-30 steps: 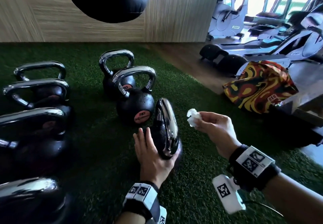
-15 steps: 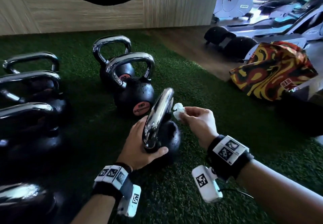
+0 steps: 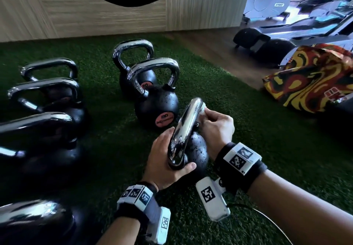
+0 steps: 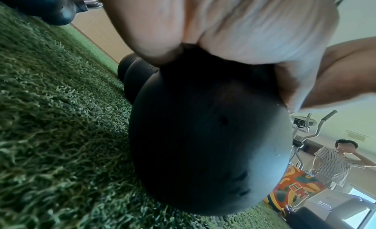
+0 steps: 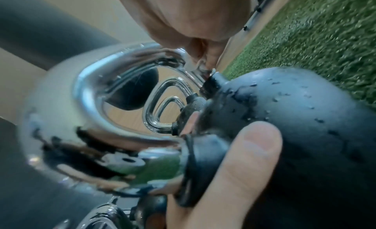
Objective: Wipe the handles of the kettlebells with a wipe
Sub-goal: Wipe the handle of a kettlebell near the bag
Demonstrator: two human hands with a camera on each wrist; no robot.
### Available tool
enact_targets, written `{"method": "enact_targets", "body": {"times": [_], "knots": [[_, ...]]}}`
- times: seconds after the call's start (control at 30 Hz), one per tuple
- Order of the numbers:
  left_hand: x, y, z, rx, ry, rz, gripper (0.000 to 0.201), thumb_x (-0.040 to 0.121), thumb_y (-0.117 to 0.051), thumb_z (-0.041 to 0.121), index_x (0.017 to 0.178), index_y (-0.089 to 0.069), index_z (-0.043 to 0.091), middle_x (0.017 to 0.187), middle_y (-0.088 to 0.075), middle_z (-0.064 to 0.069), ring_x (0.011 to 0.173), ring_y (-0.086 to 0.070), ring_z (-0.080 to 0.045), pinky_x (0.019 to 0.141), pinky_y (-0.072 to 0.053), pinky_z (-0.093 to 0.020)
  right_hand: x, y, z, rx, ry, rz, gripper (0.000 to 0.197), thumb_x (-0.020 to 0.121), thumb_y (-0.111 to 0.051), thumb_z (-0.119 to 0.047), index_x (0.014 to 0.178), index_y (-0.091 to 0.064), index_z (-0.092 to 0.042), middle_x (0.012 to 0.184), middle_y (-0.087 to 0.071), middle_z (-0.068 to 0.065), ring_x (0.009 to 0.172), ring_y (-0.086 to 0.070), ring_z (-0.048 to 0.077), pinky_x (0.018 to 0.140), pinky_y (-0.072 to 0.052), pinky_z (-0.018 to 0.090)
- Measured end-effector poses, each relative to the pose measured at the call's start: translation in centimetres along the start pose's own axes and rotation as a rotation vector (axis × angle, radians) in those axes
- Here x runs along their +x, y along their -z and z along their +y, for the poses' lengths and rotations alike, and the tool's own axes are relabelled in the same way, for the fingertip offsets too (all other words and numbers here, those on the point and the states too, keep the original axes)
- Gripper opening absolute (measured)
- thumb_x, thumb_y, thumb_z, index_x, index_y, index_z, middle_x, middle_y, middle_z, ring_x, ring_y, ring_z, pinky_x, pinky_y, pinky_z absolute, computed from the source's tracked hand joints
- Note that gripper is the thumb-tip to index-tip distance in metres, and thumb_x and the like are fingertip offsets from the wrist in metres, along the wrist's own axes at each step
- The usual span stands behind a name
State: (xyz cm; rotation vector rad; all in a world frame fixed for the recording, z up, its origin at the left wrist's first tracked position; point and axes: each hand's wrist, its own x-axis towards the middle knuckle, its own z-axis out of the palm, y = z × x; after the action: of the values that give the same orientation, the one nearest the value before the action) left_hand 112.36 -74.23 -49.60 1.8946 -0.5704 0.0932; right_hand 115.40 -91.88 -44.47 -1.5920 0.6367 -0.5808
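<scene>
Kettlebells (image 3: 156, 109): eight. Left hand (image 3: 164, 166) grips nearest one; right hand (image 3: 215, 128) pinches one wipe (image 3: 202, 109).

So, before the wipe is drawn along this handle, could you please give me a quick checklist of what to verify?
1. Wipe in the right hand, pinched at the fingertips: ok.
2. Wipe touching the chrome handle, near its top: ok.
3. Left hand steadying the nearest kettlebell at the handle's base: ok.
4. Kettlebell resting on the turf: ok, in the left wrist view.
5. Droplets on the kettlebell's body: present; grip slippery: cannot tell.
6. Handle's hidden side already wiped: cannot tell.
</scene>
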Motion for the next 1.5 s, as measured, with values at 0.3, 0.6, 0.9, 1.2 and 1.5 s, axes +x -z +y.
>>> {"method": "enact_targets", "body": {"times": [0.3, 0.6, 0.9, 1.2, 1.5], "knots": [[-0.3, -0.1, 0.5, 0.014, -0.024, 0.043, 0.1, 0.057, -0.089, 0.053, 0.142, -0.043, 0.028, 0.14, -0.052, 0.004, 0.132, -0.052, -0.024, 0.111, -0.044, -0.053, -2.5, 2.3, -3.7, 0.22, 0.055, -0.065, 0.024, 0.09, -0.076, -0.016, 0.113, -0.077, -0.016, 0.102, -0.08, -0.004, 0.093, -0.075, 0.012, 0.091, -0.059, 0.034], [-0.3, -0.1, 0.5, 0.02, -0.042, 0.054, 0.101, 0.056, -0.088, 0.055, 0.142, -0.04, 0.032, 0.14, -0.051, 0.003, 0.133, -0.05, -0.023, 0.112, -0.042, -0.054, -5.5, 4.5, -5.8, -0.068, 0.291, -0.087, 0.022, 0.087, -0.079, -0.02, 0.107, -0.08, -0.027, 0.09, -0.079, -0.013, 0.077, -0.073, 0.001, 0.071, -0.062, 0.031], [-0.3, -0.1, 0.6, 0.038, -0.029, 0.042, 0.104, 0.057, -0.086, 0.056, 0.143, -0.048, 0.012, 0.138, -0.054, 0.0, 0.13, -0.051, -0.023, 0.112, -0.042, -0.052, -5.9, 5.4, -8.1, -0.222, 0.465, -0.16, 0.019, 0.088, -0.077, -0.015, 0.107, -0.08, -0.019, 0.112, -0.076, -0.004, 0.091, -0.074, 0.002, 0.084, -0.061, 0.024], [0.7, -0.6, -1.3, -0.109, 0.054, -0.005, 0.103, 0.061, -0.085, 0.063, 0.145, -0.047, 0.017, 0.135, -0.063, -0.009, 0.124, -0.062, -0.035, 0.103, -0.049, -0.059, -12.7, 6.0, -4.7, 0.195, 0.194, -0.258, 0.02, 0.08, -0.083, -0.002, 0.093, -0.083, -0.017, 0.103, -0.079, -0.006, 0.093, -0.077, 0.014, 0.088, -0.061, 0.04], [0.6, -0.7, -1.6, -0.052, 0.048, 0.019, 0.097, 0.056, -0.093, 0.048, 0.138, -0.052, 0.016, 0.128, -0.064, -0.007, 0.116, -0.064, -0.035, 0.097, -0.051, -0.059, -13.5, 6.2, -1.5, 0.169, 0.076, -0.284, 0.023, 0.074, -0.087, -0.004, 0.093, -0.083, -0.015, 0.09, -0.081, 0.004, 0.087, -0.078, 0.026, 0.089, -0.06, 0.054]]}}
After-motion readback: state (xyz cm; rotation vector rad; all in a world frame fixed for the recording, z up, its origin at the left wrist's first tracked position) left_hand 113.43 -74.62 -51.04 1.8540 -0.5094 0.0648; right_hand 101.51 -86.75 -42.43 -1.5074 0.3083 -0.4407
